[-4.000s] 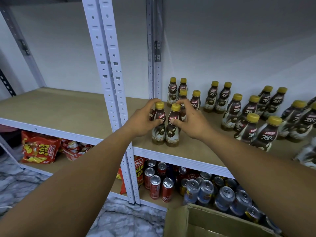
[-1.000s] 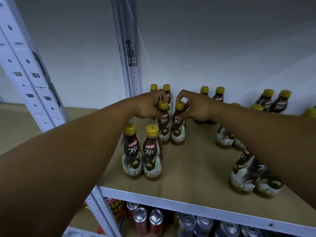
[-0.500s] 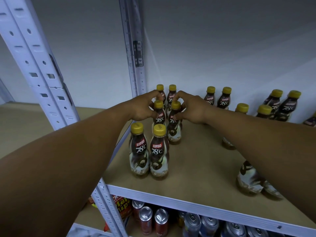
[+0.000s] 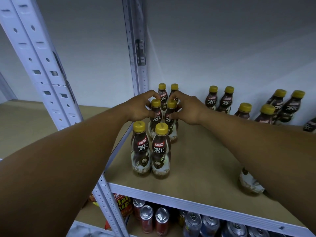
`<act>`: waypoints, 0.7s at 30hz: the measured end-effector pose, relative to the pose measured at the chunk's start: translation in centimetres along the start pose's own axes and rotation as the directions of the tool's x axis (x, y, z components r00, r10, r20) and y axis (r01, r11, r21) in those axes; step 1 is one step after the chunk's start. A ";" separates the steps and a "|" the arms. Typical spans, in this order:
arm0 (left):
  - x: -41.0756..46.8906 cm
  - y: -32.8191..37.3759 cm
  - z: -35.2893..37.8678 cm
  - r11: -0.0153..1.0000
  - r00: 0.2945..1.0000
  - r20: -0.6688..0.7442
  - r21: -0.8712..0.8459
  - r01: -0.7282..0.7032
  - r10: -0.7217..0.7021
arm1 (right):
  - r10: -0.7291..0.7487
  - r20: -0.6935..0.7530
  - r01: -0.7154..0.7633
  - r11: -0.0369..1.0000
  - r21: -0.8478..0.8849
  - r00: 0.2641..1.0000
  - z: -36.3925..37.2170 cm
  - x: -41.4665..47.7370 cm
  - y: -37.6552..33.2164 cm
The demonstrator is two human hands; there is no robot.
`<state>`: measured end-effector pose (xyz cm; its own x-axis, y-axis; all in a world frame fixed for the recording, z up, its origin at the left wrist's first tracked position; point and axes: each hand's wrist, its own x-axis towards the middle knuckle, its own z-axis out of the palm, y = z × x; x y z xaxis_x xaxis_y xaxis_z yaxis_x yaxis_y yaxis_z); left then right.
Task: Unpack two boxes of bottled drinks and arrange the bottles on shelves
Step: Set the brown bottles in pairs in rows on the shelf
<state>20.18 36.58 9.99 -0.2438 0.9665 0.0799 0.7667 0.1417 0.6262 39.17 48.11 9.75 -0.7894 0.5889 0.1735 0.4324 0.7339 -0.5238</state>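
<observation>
Eyes on the near column. The left middle bottle [image 4: 156, 118] is gripped at the neck by the left hand [image 4: 140, 107], fingers curled in just under the yellow cap. The right middle bottle [image 4: 171, 121] is held the same way by the right hand [image 4: 186, 108]. Both Kopiko 78°C bottles are upright on the shelf board [image 4: 196, 159], side by side and touching.

Just behind them the back pair [image 4: 162, 95] stands near the wall, and just in front is the front pair [image 4: 141, 147], close to the shelf edge. So that's a column two wide and three deep.

Out to the right, more bottle pairs [image 4: 227, 98] stand along the wall, and one bottle [image 4: 249, 183] is half hidden under the right forearm. To the left rises the white slotted upright [image 4: 42, 65]. Down below sit drink cans [image 4: 193, 221] and snack packets [image 4: 123, 205].

My read is that the job is well under way, with plenty already shelved. This pair looks like it's being squared into line. There's bare board between the columns, and no carton is in view, so I can't tell how many are left.
</observation>
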 end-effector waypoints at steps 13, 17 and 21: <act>0.1 -0.5 0.3 0.997 0.996 -0.051 0.029 -0.065 0.067 | -0.021 -0.015 0.021 0.999 -0.028 1.000 0.5 0.0 0.2; 0.1 -0.5 0.3 0.997 0.996 -0.054 0.037 -0.070 0.072 | -0.025 -0.012 0.024 0.999 -0.034 1.000 0.6 0.1 0.3; 0.1 -0.6 0.4 0.996 0.995 -0.062 0.042 -0.074 0.077 | -0.023 -0.010 0.022 0.999 -0.027 1.000 0.6 0.1 0.5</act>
<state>19.94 36.72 9.34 -0.2207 0.9593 0.1760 0.8068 0.0783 0.5856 39.00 48.32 9.01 -0.7946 0.5754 0.1938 0.4260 0.7558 -0.4973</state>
